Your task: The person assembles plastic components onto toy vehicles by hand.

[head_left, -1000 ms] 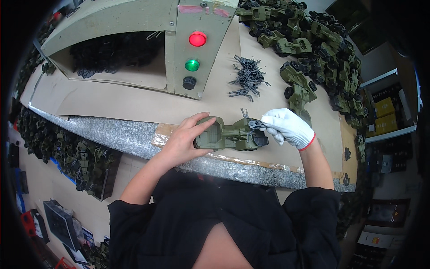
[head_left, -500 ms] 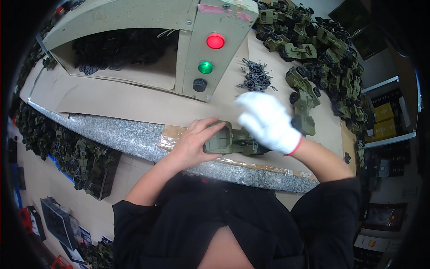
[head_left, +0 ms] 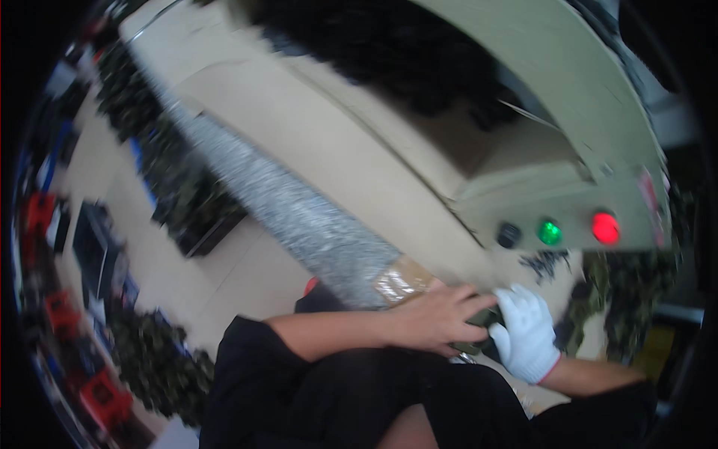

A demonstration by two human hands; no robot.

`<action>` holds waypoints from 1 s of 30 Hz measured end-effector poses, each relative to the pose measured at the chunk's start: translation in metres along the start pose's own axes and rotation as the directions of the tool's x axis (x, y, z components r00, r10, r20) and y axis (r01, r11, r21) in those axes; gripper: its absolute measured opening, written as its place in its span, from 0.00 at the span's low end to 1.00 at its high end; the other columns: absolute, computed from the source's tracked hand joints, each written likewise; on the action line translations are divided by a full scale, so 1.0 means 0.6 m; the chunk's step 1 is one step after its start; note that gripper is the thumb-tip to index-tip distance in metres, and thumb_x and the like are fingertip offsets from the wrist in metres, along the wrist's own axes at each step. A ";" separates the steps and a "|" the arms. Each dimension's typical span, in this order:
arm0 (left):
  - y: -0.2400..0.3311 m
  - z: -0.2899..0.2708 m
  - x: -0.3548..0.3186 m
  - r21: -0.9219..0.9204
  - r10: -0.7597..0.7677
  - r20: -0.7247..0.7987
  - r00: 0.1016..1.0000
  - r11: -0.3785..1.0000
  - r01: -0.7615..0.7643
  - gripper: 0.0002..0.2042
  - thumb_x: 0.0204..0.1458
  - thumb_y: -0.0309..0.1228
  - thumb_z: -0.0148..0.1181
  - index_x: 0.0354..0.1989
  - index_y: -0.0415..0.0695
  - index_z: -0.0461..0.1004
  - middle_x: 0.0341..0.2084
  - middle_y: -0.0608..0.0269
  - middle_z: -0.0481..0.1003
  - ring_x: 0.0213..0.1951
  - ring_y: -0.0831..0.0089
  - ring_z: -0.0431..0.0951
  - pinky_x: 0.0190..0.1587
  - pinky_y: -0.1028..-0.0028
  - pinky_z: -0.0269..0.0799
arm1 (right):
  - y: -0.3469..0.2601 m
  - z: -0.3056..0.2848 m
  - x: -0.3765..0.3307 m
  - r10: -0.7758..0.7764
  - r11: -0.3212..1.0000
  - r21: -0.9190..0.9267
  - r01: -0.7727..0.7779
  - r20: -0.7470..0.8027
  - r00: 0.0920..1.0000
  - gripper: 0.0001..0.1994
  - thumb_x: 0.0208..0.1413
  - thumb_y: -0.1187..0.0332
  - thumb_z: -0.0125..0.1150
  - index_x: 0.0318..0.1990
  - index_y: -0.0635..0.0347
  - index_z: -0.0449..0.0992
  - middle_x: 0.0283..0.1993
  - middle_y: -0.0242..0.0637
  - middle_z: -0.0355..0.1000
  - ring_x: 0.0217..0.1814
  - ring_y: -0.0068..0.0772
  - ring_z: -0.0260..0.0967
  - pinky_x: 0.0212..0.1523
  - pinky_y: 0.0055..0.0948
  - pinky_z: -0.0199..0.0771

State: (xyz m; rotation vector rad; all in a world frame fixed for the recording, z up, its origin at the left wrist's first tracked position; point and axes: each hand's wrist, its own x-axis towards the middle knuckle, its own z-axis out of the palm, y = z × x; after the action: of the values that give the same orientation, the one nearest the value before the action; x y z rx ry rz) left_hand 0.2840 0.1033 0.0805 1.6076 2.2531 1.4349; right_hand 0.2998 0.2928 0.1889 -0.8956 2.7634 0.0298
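Bare left hand [head_left: 437,318] and white-gloved right hand [head_left: 527,337] both grip a green toy vehicle [head_left: 479,329], mostly hidden between them, on the surface [head_left: 359,179] below the control buttons [head_left: 553,230].

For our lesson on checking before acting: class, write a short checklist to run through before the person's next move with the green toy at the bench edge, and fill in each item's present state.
1. Left hand on the green toy: ok, its fingers lie over the toy.
2. Gloved right hand at the toy: ok, it rests against the toy's right side.
3. Toy fully in sight: not ok, both hands cover most of it.
4. Toy resting on the bench: cannot tell, the contact is hidden.
5. Picture sharp enough to judge small parts: not ok, it is blurred.
6. Machine lamps: ok, the green lamp and red lamp both glow.
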 end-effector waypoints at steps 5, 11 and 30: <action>-0.006 0.002 -0.017 -0.051 0.033 -0.088 0.996 0.998 -0.037 0.25 0.29 0.36 0.68 0.42 0.55 0.70 0.55 0.53 0.55 0.50 0.55 0.59 0.37 0.59 0.60 | -0.001 0.008 -0.001 -0.049 0.999 0.005 0.050 -0.114 0.992 0.24 0.51 0.60 0.47 0.51 0.69 0.61 0.48 0.52 0.62 0.52 0.58 0.57 0.53 0.47 0.56; -0.005 -0.107 -0.225 0.044 -0.118 -0.681 0.723 0.979 0.201 0.19 0.28 0.35 0.71 0.31 0.51 0.72 0.50 0.54 0.58 0.50 0.56 0.60 0.50 0.60 0.58 | -0.046 0.027 -0.001 0.403 0.913 0.390 -0.123 -0.808 0.430 0.26 0.59 0.58 0.33 0.51 0.77 0.62 0.52 0.52 0.63 0.56 0.44 0.60 0.56 0.36 0.58; -0.301 -0.454 -0.496 -0.176 0.114 -0.918 -0.380 0.742 0.647 0.17 0.48 0.24 0.53 0.47 0.34 0.61 0.31 0.62 0.66 0.31 0.78 0.67 0.35 0.80 0.64 | -0.049 0.189 -0.039 0.561 0.810 0.207 -0.549 -0.545 0.623 0.14 0.47 0.74 0.53 0.44 0.67 0.69 0.41 0.49 0.68 0.44 0.48 0.64 0.48 0.39 0.63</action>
State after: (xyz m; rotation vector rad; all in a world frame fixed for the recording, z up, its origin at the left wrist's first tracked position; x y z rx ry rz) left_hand 0.1568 -0.3077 -0.0214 -1.5415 3.2646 2.4135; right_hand 0.3601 0.2926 0.0857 0.0479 3.5036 -0.2056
